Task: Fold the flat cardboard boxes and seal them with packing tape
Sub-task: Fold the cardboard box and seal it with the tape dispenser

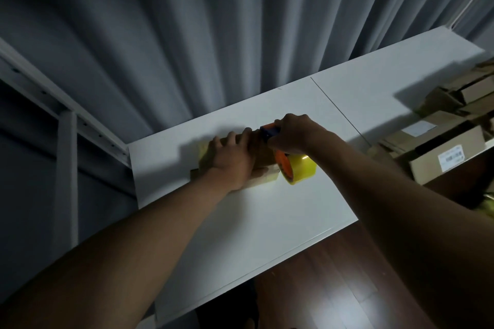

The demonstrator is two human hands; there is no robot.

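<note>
Taping step: left hand (232, 161) pressed box (263, 177) flat, fingers spread; right hand (291, 133) clamped on tape dispenser (290, 161); next probably needed cutting tape

Bare worktop (240, 222) on the near side of the box (263, 177), open right up to the near edge. More bare surface behind the box, but it ends at the curtain (213, 35), which hangs touching the far edge, so no reach past that. Left: worktop ends just beyond the box; white shelf frame (66, 120) stands off that end. Right: tape dispenser (291, 165) sits against the box, open strip past the seam (339, 109), then a pile of cardboard boxes (449, 136) blocks the right end. Both forearms cross the near surface diagonally.
</note>
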